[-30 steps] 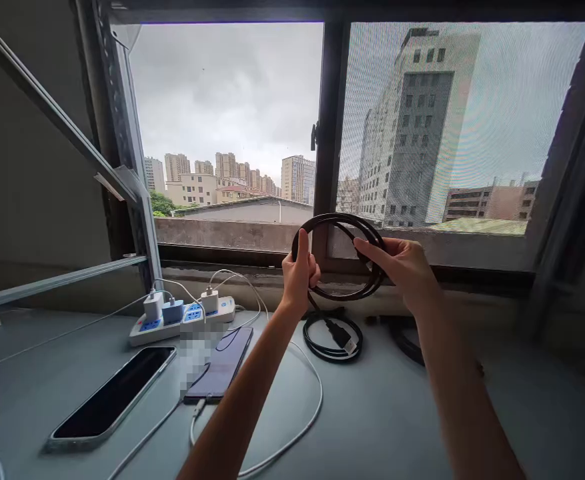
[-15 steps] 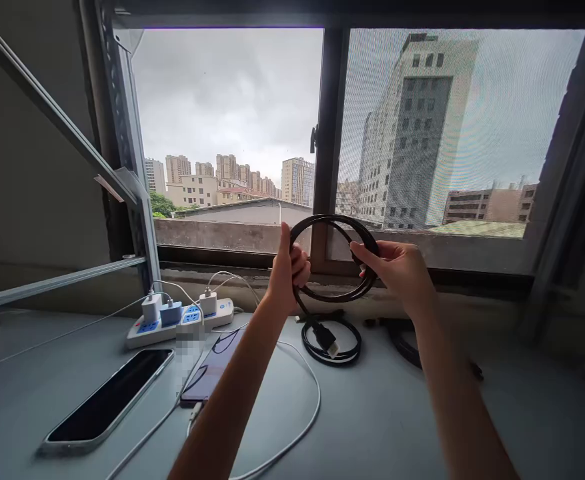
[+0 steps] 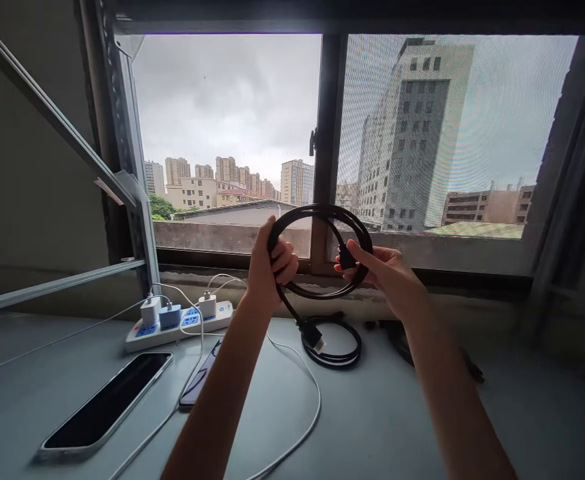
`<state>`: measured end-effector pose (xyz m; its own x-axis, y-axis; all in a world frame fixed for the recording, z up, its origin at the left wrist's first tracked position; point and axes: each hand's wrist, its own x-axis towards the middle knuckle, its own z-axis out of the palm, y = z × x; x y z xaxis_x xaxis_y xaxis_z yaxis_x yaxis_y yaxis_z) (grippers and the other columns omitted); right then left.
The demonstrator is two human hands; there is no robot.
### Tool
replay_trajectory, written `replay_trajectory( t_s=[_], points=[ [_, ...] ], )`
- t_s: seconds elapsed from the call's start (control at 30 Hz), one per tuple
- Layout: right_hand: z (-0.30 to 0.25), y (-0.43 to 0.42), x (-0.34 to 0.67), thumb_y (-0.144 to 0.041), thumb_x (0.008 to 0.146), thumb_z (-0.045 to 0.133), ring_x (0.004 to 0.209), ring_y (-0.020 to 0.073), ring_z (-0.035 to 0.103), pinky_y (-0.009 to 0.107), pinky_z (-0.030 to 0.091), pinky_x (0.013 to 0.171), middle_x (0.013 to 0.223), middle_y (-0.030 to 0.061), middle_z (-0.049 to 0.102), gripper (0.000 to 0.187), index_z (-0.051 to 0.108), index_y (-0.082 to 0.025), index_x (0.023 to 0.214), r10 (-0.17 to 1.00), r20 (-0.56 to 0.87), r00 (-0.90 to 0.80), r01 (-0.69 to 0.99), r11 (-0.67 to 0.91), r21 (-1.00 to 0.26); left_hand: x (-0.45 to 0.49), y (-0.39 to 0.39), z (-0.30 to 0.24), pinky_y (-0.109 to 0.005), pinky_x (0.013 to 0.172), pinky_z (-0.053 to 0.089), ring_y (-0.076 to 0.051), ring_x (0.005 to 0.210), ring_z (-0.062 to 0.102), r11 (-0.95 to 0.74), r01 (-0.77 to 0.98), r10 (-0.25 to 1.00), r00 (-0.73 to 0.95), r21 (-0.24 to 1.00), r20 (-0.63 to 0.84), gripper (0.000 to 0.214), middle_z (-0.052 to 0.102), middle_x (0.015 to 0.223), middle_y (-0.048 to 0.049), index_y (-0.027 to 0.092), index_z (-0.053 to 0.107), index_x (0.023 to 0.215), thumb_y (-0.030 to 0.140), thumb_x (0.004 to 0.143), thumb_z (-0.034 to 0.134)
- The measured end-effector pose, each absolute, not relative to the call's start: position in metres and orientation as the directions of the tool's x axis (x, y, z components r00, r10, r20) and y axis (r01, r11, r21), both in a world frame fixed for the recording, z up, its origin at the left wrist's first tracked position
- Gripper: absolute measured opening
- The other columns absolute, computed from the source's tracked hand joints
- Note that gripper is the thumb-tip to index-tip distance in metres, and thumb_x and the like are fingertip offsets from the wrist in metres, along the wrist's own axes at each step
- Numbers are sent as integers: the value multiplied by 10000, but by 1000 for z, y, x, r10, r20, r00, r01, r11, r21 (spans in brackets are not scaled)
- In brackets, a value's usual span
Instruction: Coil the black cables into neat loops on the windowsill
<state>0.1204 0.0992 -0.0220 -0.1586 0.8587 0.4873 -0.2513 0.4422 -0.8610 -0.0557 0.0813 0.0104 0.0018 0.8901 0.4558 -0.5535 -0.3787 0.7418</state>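
Note:
A coiled black cable (image 3: pixel 317 210) is held up in front of the window, above the table. My left hand (image 3: pixel 272 263) is wrapped round the coil's left side, thumb upward. From below that hand one end of the cable hangs down, with a black plug (image 3: pixel 313 335) that has a flat metal tip. My right hand (image 3: pixel 385 270) pinches the other end's black connector (image 3: pixel 347 256) at the coil's right side, its fingers partly hidden behind the loops. Below, a second black cable coil (image 3: pixel 355 340) lies on the table, partly behind the hanging plug.
A white power strip (image 3: pixel 179 325) with chargers stands at the back left. Nearby lie a phone (image 3: pixel 109 400) and another phone (image 3: pixel 199 383), partly behind my left forearm. A white cable (image 3: pixel 317 400) curves across the grey table (image 3: pixel 372 427). More black cable (image 3: pixel 397 340) lies behind my right forearm.
The coil and my left hand have shifted left, and the coil looks wider. The connector in my right hand now shows more clearly inside the loop. The hanging plug has moved slightly left.

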Motion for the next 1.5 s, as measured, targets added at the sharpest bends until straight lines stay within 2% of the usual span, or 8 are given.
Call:
replay_trajectory(
  t_s=[0.17,0.37,0.57,0.67,0.77,0.87,1.3,1.5],
  points=[
    [-19,91,112,-509,665,766,553,107,622,207,504,557,638,14,670,357,705,-161,710,846,476,-239,-408,358,-840,-56,78,11,-197,272,64,-60,231,154,-365,-570,891,17,737,454,610,122,344,46,181,179,434,410,980,325],
    [-16,77,105,-562,666,721,561,152,645,277,554,608,582,4,636,377,692,-187,699,839,488,-240,-387,379,-841,-55,79,6,-201,306,77,-50,283,159,-427,-504,864,18,751,503,566,116,388,55,182,190,473,365,953,428],
    [-12,76,112,-566,791,562,723,193,695,306,567,624,1006,63,705,528,598,-257,1218,804,555,-212,-258,502,-826,-64,85,5,-187,319,93,-43,313,176,-460,-310,884,-69,832,462,490,169,425,58,173,304,521,398,910,500],
    [-17,81,112,-511,774,620,672,162,669,284,540,576,1117,57,662,632,484,-284,1347,703,704,-98,12,708,-706,-65,84,3,-165,331,89,-29,338,184,-457,-248,888,-80,854,453,458,210,446,60,150,393,543,404,850,618],
    [-23,88,107,-385,817,616,680,132,635,261,492,595,1133,25,644,493,545,-322,1301,489,872,-23,426,794,-434,-57,79,3,-152,334,81,-22,347,181,-438,-195,899,-93,877,428,426,232,440,56,120,477,542,376,823,670],
    [-26,94,105,-351,907,507,612,103,608,258,459,618,998,9,662,343,620,-310,1228,414,906,-95,509,802,-313,-50,74,4,-157,326,73,-26,337,165,-392,-155,920,-75,907,384,448,194,413,60,111,523,518,383,853,642],
    [-26,101,114,-405,893,543,540,100,521,233,370,530,798,-7,647,283,703,-318,1109,467,867,-174,469,813,-344,-45,79,0,-179,307,68,-31,337,144,-280,-96,932,213,955,294,565,212,459,49,168,371,515,559,838,623],
    [-34,129,119,-360,866,572,798,190,663,295,480,729,935,26,729,277,712,-259,1083,489,869,-76,442,798,-410,-52,81,-7,-179,358,362,-144,403,513,-403,268,911,204,875,357,285,530,561,-25,171,520,867,432,865,634]
  ],
)
